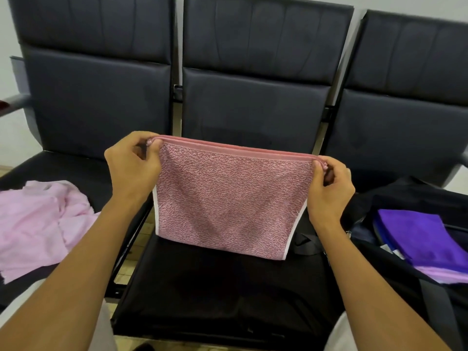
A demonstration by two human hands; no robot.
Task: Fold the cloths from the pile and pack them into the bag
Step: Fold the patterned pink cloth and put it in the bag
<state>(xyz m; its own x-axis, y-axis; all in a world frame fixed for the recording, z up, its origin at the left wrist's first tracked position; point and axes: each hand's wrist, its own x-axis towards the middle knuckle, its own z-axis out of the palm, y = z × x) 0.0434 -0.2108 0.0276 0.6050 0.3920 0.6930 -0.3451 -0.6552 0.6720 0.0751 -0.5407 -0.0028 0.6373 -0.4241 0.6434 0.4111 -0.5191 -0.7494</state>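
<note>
On the right-hand seat sits a black bag (395, 252), lying open toward the person. Inside it rests a folded purple cloth (420, 236), and under that a paler lilac cloth (445, 276) shows only as a strip at the near edge. A scrap of white and blue sits tucked against the purple cloth's left side; what it is I cannot make out. The bag runs off the right edge, so its far side and how full it is stay out of sight. A black strap (307, 243) lies on the middle seat just beside the bag, partly behind the towel.

Over the middle seat (215, 300) a pink towel (228, 198) hangs doubled, its top edge stretched level between both hands and its lower edge just reaching the seat cushion. The left hand (133, 168) pinches the top left corner between thumb and curled fingers. The right hand (329, 186) pinches the top right corner the same way. White trim runs down both sides of the towel.

On the left seat lies the pile (38, 224), a rumpled light pink cloth spread loosely, cut off by the left edge. How many cloths are in it I cannot tell. The person's lap shows only as pale fabric at the bottom corners.
</note>
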